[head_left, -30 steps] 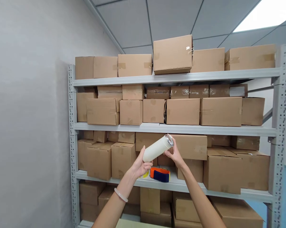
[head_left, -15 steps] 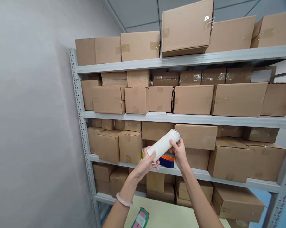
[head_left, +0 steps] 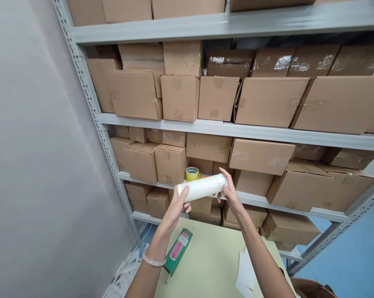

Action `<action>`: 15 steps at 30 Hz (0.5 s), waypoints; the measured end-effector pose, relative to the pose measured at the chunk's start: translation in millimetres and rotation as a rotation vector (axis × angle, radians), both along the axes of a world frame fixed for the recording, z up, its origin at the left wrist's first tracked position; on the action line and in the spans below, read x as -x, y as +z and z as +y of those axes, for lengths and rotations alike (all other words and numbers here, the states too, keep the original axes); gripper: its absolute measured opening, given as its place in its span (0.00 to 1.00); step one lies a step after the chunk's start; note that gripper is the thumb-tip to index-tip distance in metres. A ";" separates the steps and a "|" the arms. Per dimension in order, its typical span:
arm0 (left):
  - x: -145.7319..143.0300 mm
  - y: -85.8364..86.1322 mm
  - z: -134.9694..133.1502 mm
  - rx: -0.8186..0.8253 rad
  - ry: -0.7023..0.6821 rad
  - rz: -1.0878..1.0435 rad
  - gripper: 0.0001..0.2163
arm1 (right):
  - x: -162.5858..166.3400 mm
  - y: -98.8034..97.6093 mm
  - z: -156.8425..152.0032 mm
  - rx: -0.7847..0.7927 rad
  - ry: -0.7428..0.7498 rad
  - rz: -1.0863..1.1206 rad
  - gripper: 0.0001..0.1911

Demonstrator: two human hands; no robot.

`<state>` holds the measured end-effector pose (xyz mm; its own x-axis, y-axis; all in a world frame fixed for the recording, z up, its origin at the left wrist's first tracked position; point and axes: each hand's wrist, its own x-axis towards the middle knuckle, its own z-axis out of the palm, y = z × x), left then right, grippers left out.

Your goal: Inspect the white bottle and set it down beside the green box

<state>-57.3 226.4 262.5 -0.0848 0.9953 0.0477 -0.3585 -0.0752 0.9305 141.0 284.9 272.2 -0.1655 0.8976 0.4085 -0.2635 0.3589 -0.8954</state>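
Note:
I hold a white cylinder [head_left: 202, 187] almost level in front of the shelving. My left hand [head_left: 176, 207] grips its left end, fingers wrapped under it; a pale bangle sits on that wrist. My right hand [head_left: 229, 195] holds the right end, where a shiny rim shows, with fingers closed round it. Just behind the cylinder, a yellow tape roll [head_left: 192, 173] rests on a shelf.
A grey metal rack [head_left: 242, 131] packed with cardboard boxes [head_left: 179, 97] fills the view ahead. Below my arms is a pale green table [head_left: 211, 265] with a green and pink packet [head_left: 177, 251] and a white sheet [head_left: 245, 273]. A grey wall stands left; blue floor right.
The view has tilted downward, bringing the table into sight. The cylinder has turned from a steep slant to nearly level and now hides the orange and blue tape dispenser.

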 end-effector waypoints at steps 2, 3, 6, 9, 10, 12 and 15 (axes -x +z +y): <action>-1.0 -8.1 -5.6 -0.005 -0.040 0.068 0.26 | 4.5 -10.3 -7.5 0.116 -0.023 0.062 0.37; 0.2 -13.1 -7.0 -0.023 -0.082 0.108 0.26 | 5.5 -16.9 -10.2 0.181 -0.044 0.087 0.33; 16.2 -39.1 -5.9 -0.124 -0.225 0.255 0.27 | 2.7 -42.1 -14.6 0.376 -0.122 0.183 0.24; 51.1 -94.1 -3.4 -0.098 -0.213 0.439 0.28 | -9.9 -71.8 -19.6 0.532 -0.204 0.296 0.22; 64.4 -119.1 -4.2 -0.025 -0.154 0.529 0.26 | -16.1 -81.7 -22.4 0.570 -0.234 0.323 0.22; 87.7 -174.7 -10.1 0.191 0.038 0.782 0.24 | -30.6 -100.9 -29.9 0.623 -0.286 0.356 0.22; 101.5 -254.8 -27.4 0.615 0.055 1.192 0.31 | -53.2 -127.2 -44.2 0.664 -0.325 0.390 0.23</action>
